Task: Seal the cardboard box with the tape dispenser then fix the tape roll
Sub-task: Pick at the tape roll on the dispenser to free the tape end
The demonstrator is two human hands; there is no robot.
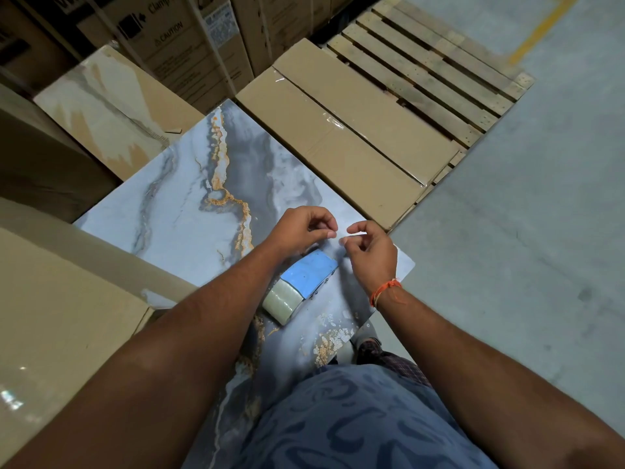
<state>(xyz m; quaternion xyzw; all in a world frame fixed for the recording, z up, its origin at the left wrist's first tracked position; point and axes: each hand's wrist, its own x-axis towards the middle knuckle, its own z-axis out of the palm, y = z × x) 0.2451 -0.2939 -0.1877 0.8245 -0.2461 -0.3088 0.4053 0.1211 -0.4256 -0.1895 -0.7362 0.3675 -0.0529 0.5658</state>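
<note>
A blue tape dispenser (pixel 311 275) lies on a blue-grey marbled slab (pixel 189 204), its clear tape roll (pixel 283 301) facing me. Just beyond it, my left hand (pixel 301 230) and my right hand (pixel 370 255) hover close together, fingertips pinched on a thin strip of clear tape (pixel 341 235) stretched between them. Neither hand touches the dispenser. A long cardboard box (pixel 355 130) with clear tape along its seam lies beyond the slab on the right.
A wooden pallet (pixel 429 69) sits under and behind the taped box. Printed cartons (pixel 176 45) are stacked at the back. More cardboard (pixel 61 299) lies at my left, another marbled slab (pixel 101 106) at far left. Grey concrete floor (pixel 524 231) spreads to the right.
</note>
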